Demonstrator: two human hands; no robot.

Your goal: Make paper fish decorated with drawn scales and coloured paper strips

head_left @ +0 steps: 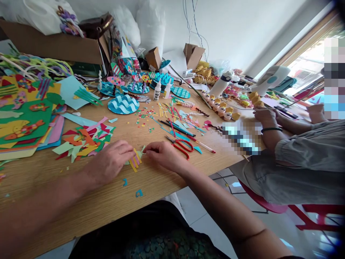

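My left hand (114,160) rests on the wooden table, its fingertips pressed on a small paper piece (135,160) with yellow and pink strips and a pale green end. Just right of that piece is my right hand (161,154), thumb and forefinger pinched together on a thin pale green strip (143,149) at the paper's green end. Red-handled scissors (183,145) lie beyond my right hand. Two small blue paper scraps (139,193) are on the table nearer to me. Coloured paper offcuts (83,140) are heaped beyond my left hand.
Stacked coloured sheets (24,122) lie at left. Farther back are glue bottles (157,90), blue wavy paper discs (123,104) and a cardboard box (54,46). Pens (178,128) lie past the scissors. Another person's hands (265,117) are at the right, beside egg-carton figures (222,108).
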